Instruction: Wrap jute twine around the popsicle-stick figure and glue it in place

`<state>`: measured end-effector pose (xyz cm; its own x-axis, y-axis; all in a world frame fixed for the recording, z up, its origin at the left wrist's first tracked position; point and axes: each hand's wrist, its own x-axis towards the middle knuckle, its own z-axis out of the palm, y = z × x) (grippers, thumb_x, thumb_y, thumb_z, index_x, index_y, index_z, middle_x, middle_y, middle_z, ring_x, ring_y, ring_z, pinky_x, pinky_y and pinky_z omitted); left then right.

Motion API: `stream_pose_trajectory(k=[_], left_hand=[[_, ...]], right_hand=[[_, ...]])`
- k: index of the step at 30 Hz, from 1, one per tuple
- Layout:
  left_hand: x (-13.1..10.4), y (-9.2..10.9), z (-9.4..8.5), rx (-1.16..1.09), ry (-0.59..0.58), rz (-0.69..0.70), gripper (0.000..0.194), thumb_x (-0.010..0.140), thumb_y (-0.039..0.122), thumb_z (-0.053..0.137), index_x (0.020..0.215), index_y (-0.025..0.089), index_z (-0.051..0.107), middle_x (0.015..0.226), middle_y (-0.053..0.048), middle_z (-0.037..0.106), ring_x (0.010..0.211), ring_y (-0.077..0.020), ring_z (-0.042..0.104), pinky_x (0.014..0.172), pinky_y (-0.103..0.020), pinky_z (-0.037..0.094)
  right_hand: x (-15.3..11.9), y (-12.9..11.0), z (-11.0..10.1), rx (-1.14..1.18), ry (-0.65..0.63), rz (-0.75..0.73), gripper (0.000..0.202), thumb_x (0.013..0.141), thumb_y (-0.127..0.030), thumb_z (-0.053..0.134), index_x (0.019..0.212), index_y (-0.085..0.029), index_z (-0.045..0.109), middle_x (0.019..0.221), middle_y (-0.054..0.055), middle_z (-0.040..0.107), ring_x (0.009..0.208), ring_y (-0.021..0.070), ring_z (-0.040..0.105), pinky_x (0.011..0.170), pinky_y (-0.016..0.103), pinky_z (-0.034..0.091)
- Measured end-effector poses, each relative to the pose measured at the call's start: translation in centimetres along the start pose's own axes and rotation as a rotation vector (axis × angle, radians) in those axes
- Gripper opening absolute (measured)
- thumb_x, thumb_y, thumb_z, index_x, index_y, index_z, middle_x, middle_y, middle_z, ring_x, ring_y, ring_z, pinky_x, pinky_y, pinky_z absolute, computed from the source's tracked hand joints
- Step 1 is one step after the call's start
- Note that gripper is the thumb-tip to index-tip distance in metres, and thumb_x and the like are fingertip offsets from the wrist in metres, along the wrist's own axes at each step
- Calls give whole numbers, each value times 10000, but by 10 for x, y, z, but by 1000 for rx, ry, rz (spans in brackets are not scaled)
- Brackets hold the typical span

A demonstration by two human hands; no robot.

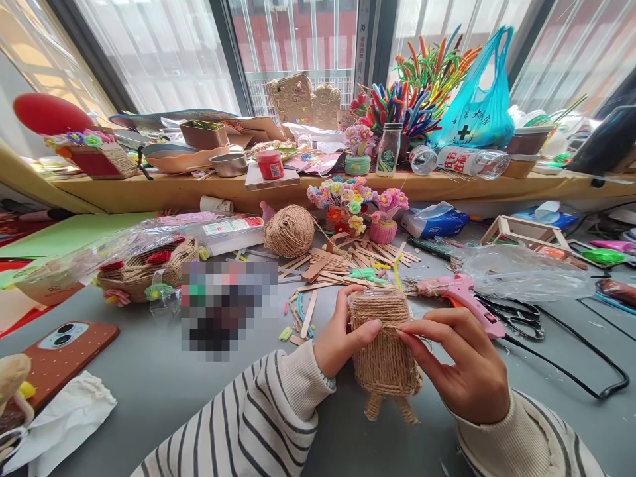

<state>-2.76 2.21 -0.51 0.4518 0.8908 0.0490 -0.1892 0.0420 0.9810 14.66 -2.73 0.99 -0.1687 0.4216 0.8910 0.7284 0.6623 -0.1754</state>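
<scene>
A twine-wrapped craft body (385, 361) with two short twine legs is held up over the grey table. My left hand (342, 338) is closed around its left side, the thumb pressed on the front. My right hand (460, 361) pinches thumb and forefinger together against the upper right of the wrapping. What lies between those fingertips is too small to make out. Just beyond the body, wooden craft sticks (330, 265) lie in a loose pile. Close to my right hand rests a pink glue gun (460, 295).
A twine ball (289, 230) sits behind the sticks. Black scissors (517, 318) and a cable lie to the right. At left are a flower-trimmed basket (144, 275) and a phone (69, 354). Flower pots (383, 228) stand below the crowded windowsill (199, 191).
</scene>
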Motion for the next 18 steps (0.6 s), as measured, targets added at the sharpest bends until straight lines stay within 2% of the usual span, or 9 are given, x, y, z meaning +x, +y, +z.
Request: stream_pose_trajectory(k=[9,18], left_hand=[[2,-4,-1,17,1,21,673,660,578,715,1123,229,375,1114,-88,557,1071,-286,553,973,-435,378],[0,1,0,24,6,-10,661,650,553,718,1115,237,371,1114,-84,573,1070,-286,556,959,-431,379]], right_hand=[[-3,0,2,10,5,26,155,826,-99,643,935,-208,657,808,24,613,721,143,587,652,290,510],[-5,2,0,5,-57,-46,204,846,-39,607,1008,-156,648,882,36,537,766,120,515,684,265,453]])
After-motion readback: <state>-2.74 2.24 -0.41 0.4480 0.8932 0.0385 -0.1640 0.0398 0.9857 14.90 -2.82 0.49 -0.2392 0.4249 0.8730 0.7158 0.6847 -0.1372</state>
